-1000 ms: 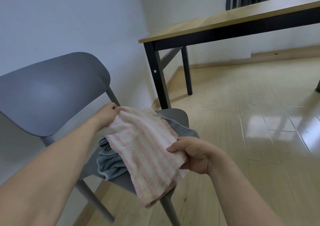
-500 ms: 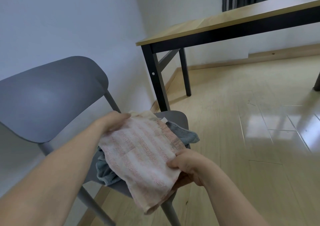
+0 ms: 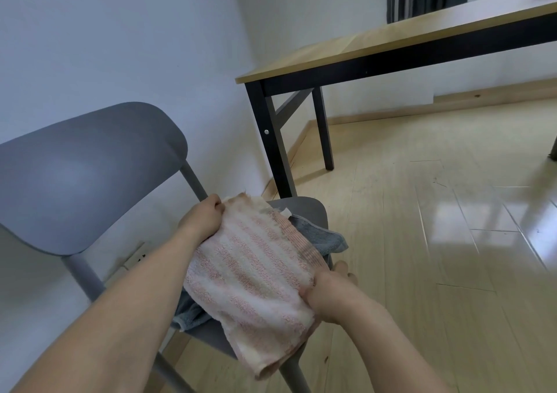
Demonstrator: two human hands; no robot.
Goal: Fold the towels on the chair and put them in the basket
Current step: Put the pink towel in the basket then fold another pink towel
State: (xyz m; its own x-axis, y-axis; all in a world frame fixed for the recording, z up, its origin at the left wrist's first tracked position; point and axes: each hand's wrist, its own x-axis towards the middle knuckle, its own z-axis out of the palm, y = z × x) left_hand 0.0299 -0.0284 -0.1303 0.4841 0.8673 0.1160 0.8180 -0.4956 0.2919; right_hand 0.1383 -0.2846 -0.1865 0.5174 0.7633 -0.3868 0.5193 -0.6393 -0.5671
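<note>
My fingers are curled at both ends of the pink striped towel (image 3: 250, 275): the left hand (image 3: 201, 220) grips its far corner at frame centre, and the right hand (image 3: 327, 294) pinches its near edge at lower centre, fingertips hidden beneath the cloth. I hold the towel over the grey chair (image 3: 90, 178), whose seat is mostly covered. A grey-blue towel (image 3: 316, 234) lies on the seat beneath, largely hidden, and no basket is in frame.

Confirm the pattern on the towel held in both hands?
Pink and cream stripes on the towel; head view, the only one.
</note>
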